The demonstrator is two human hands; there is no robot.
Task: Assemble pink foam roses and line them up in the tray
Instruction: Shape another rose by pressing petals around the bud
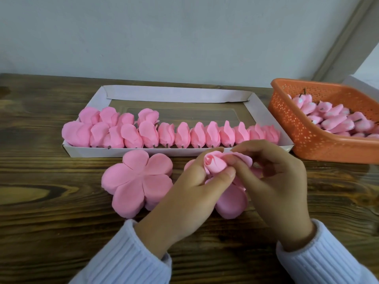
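Note:
A pink foam rose bud point(213, 163) is held just in front of the white tray point(176, 95). My left hand point(192, 193) grips the bud from below with thumb and fingers curled round it. My right hand point(274, 181) pinches a petal point(242, 158) against the bud's right side. Several finished roses point(184, 134) stand in a row along the tray's near edge, with fuller ones at the left end. A stack of flat five-petal foam pieces point(137, 181) lies on the table to the left of my hands. More petal pieces point(231, 199) lie under my hands, partly hidden.
An orange perforated basket point(297, 124) at the right holds several pink buds point(332, 117) with short stems. The dark wooden table point(41, 222) runs to a pale wall behind the tray. My white ribbed sleeves point(131, 259) cover the near edge.

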